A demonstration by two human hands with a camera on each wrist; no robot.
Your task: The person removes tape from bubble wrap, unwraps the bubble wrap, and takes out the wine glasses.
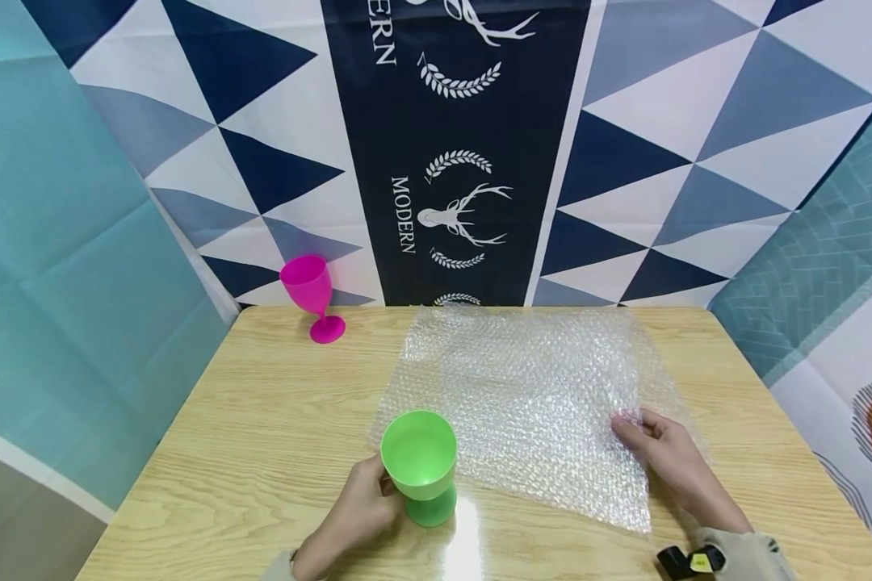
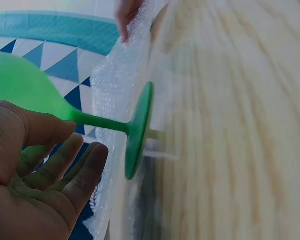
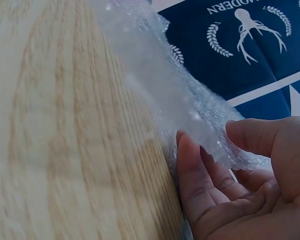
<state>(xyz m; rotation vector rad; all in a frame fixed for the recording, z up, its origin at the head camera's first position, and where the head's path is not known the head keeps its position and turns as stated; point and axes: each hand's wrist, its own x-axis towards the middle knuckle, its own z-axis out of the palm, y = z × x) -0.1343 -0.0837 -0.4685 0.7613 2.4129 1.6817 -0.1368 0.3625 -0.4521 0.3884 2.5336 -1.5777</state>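
A green plastic goblet (image 1: 419, 456) is near the front of the table, its mouth facing up. My left hand (image 1: 363, 502) holds it from the left, thumb and fingers around the top of the stem just below the bowl. In the left wrist view, the goblet's foot (image 2: 139, 131) is close to the tabletop; whether it touches I cannot tell. A sheet of clear bubble wrap (image 1: 530, 395) lies flat across the middle and right. My right hand (image 1: 672, 460) pinches its right side, thumb (image 3: 255, 135) above and fingers (image 3: 195, 175) beneath.
A magenta goblet (image 1: 308, 284) stands upright at the table's back left. The wooden table (image 1: 262, 428) backs onto a patterned cloth wall (image 1: 454, 161), with cloth panels (image 1: 94, 242) on both sides. A dark strap device (image 1: 690, 561) is on the right wrist.
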